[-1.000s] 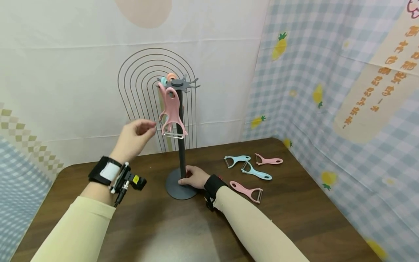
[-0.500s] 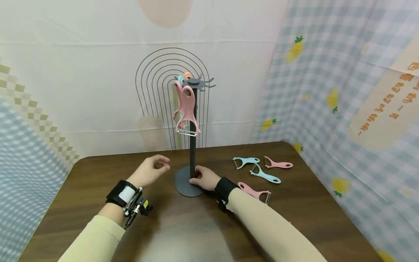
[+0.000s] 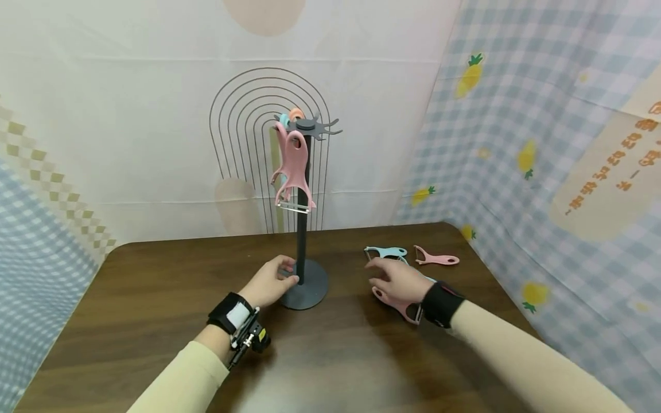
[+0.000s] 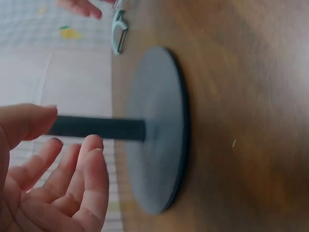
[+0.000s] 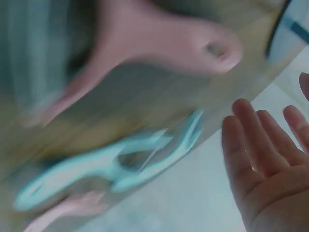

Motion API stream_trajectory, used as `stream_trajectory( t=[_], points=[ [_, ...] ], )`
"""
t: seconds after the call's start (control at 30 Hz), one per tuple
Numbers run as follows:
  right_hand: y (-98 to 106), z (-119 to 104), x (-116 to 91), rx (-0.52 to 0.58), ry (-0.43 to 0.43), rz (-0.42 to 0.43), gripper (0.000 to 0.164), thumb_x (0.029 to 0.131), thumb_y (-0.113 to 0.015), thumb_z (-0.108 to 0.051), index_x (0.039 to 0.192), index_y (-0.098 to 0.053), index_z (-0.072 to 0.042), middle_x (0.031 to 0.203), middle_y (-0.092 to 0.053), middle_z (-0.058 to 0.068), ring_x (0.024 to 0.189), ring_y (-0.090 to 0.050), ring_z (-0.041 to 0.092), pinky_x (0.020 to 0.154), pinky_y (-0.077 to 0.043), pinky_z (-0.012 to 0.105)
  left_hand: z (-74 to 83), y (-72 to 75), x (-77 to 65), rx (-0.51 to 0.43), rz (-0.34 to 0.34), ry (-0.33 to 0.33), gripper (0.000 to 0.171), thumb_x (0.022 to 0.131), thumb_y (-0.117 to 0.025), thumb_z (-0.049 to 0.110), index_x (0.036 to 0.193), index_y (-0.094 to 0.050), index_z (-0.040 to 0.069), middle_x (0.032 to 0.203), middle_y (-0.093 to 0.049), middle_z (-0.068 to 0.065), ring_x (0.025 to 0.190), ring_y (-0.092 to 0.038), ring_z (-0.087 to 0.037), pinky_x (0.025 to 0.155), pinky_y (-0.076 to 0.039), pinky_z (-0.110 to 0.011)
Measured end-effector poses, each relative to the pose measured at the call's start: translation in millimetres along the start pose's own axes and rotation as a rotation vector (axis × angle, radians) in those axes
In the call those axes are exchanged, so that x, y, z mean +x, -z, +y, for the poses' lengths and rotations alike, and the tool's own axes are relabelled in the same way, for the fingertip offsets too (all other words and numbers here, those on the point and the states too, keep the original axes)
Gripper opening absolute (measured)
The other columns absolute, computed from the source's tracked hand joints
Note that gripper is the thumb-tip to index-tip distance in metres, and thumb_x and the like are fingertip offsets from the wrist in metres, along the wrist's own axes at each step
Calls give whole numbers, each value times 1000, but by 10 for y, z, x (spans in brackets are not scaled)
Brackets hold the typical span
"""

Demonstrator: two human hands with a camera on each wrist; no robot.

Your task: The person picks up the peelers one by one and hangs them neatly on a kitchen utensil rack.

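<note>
A dark grey stand [image 3: 302, 241] with a round base [image 4: 157, 92] rises from the table. Pink peelers [image 3: 295, 166] hang from the left side of its hooked top, with a light blue and an orange handle end showing behind. My left hand [image 3: 269, 282] is beside the lower pole, thumb and fingers loosely bent around its near side; contact is unclear. Over the loose peelers hovers my right hand [image 3: 400, 278], fingers apart and holding nothing. Beneath it lies a pink peeler [image 5: 164, 41]. A light blue peeler [image 3: 393, 251] is just beyond, and the second blue one is mostly hidden.
Another pink peeler [image 3: 439, 259] lies farther right, close to the table's back right corner. Bare hooks [image 3: 327, 129] stick out on the right of the stand's top. A white cloth [image 3: 155, 143] and a checked cloth [image 3: 496, 189] hang behind the brown table [image 3: 170, 298].
My right hand has let go of the pole's foot and moved right over the peelers. My left hand has come down from beside the hanging peelers to the lower pole.
</note>
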State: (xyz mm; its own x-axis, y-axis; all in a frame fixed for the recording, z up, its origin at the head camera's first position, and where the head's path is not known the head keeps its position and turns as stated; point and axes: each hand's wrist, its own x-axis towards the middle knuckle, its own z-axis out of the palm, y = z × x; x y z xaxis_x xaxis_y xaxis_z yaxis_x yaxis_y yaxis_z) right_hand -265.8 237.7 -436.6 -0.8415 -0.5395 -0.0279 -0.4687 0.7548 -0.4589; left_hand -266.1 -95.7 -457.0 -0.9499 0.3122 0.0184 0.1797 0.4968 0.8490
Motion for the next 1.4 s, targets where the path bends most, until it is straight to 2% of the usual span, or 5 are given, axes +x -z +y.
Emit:
stream_trajectory(
  t=[0.2,0.47,0.8,1.1,1.4],
  points=[
    [66,126,-371,-161,-60,1,43,94,-66,-23,132,-55,-7,125,-60,9,112,-59,27,89,-47,45,-7,-208,98,-35,55,35,42,93,-64,11,130,-49,-4,116,-57,-19,87,-64,-23,74,-52,-37],
    [-92,12,-476,-373,-24,16,40,86,-74,-27,116,-63,-4,98,-65,3,86,-62,18,73,-50,40,22,-383,238,-149,68,81,30,101,-54,24,118,-56,-1,84,-64,-17,76,-67,-27,67,-53,-34],
    [-269,-82,-412,-477,-79,15,16,80,-77,-13,75,-62,-10,65,-56,0,62,-57,20,57,-46,42,-31,-306,192,5,60,117,27,101,-54,30,108,-59,4,70,-60,-8,65,-62,-21,62,-44,-33],
    [-519,-45,-387,-783,119,164,15,81,-68,-1,69,-65,-8,59,-59,4,52,-56,21,52,-45,38,-139,-323,140,-63,-22,143,21,102,-53,24,101,-56,3,72,-59,-11,61,-57,-20,56,-44,-30],
    [-468,-55,-399,-723,40,145,13,81,-69,1,71,-66,-7,62,-60,6,55,-58,24,54,-47,41,-156,-411,128,-50,-21,106,25,103,-49,26,105,-55,2,75,-54,-7,70,-57,-20,65,-42,-32]
  ],
)
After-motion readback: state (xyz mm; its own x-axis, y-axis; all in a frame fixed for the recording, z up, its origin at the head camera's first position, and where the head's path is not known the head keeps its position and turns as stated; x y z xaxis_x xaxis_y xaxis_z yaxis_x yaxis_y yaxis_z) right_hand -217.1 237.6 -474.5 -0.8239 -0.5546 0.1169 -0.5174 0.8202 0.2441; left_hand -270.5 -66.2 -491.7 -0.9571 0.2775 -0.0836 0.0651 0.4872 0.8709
